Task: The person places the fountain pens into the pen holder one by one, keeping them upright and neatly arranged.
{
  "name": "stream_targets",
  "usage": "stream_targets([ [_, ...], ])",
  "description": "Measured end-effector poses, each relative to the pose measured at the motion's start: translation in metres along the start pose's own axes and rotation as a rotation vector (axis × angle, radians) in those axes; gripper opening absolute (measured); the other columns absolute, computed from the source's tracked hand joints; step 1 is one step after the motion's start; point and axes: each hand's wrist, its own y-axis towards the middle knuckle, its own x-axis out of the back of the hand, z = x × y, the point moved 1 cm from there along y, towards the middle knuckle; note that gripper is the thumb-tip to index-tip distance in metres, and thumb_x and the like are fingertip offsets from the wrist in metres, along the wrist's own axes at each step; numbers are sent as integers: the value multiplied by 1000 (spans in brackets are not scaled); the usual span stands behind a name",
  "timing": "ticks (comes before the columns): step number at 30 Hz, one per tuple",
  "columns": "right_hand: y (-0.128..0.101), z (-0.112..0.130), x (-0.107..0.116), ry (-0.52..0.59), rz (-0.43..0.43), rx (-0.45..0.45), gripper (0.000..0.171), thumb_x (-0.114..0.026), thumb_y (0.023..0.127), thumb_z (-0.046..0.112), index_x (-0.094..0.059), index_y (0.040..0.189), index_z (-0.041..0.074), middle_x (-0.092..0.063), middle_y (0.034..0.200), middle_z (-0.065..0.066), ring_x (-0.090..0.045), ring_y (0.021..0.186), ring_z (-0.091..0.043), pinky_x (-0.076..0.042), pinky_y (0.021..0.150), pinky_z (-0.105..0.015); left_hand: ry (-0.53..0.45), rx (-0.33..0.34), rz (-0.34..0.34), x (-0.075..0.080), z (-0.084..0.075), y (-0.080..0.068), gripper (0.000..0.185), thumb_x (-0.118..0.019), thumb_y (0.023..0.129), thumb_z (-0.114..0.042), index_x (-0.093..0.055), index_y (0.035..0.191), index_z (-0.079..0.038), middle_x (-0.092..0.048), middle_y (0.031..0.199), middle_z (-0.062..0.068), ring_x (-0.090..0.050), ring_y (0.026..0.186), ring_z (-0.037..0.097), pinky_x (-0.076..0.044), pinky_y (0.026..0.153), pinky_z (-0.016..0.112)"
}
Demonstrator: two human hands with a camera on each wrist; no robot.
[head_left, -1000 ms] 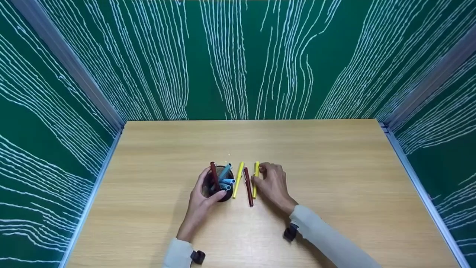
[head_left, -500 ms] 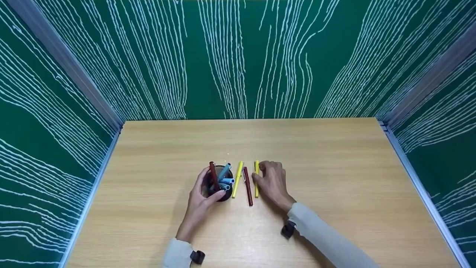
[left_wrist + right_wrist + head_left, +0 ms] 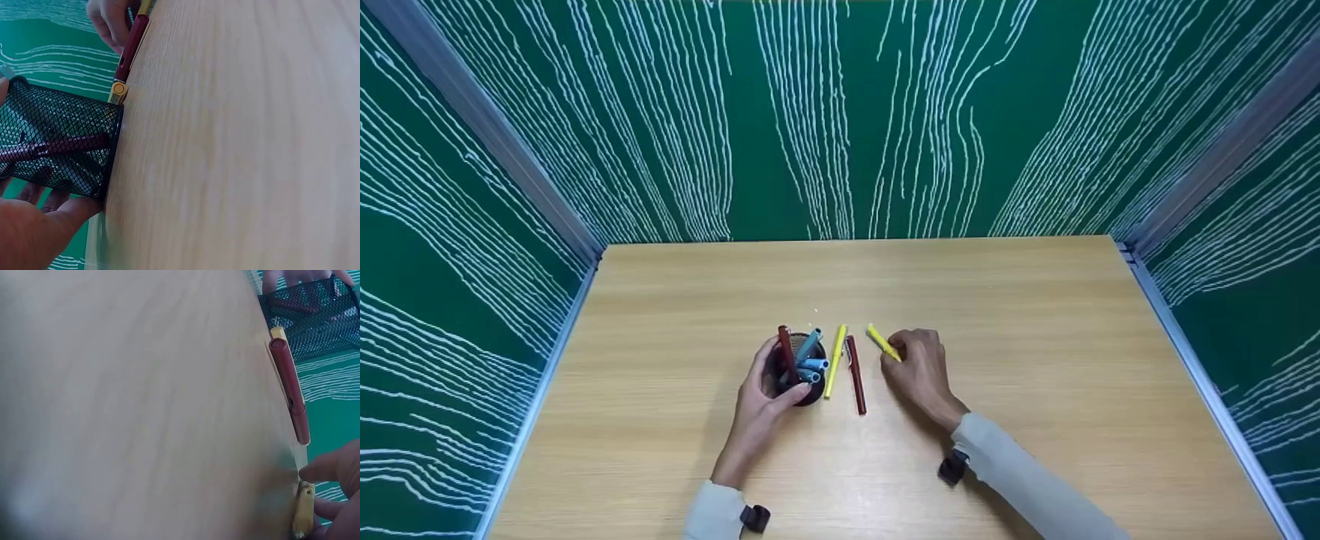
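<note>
Worktop: pale wood-grain laminate, smooth, rectangular, enclosed on three sides by green panels carrying wavy white line patterns, joined by grey metal strips at the corners.

Left hand: fingers curled round a black wire-mesh pen cup, cylindrical and upright, standing near the middle of the worktop, slightly toward its left edge. The left wrist view shows the open diamond mesh of the cup wall, with the thumb against its base. The cup contains a dark red pen leaning toward the left, and several light blue pens with tubular barrels, leaning toward the right.

Right hand: fingers clenched on a yellow pen, a slim matt plastic barrel, pinched at its near end. The pen is tilted, far end angled toward the left edge and the far edge. Whether it touches the surface cannot be told. In the right wrist view the fingertips close round the yellow barrel.

Between cup and right hand, two pens lie flat on the worktop, roughly parallel, running near to far: a second yellow pen just beside the cup, and a maroon pen with a rounded cap, just right of it.

Pale long sleeves cover both forearms; a small black device sits at each wrist.
</note>
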Motion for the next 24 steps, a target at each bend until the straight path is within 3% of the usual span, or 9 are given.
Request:
stream_targets([
  [16,1,0,0,4,2,50,13,-84,81,2,-82,93,4,-75,84,-6,-62,99,-36,-47,93,-55,53,13,-10,2,0,-1,94,-89,92,-12,-38,170,-15,-45,171,16,-41,159,33,-32,130,42],
  [24,5,6,-2,-30,39,72,19,-89,83,6,-81,100,2,-73,90,-10,-61,103,-40,-47,91,-57,50,16,-10,1,-2,-1,94,-89,92,-12,-38,170,-16,-43,172,17,-39,160,33,-31,131,41],
])
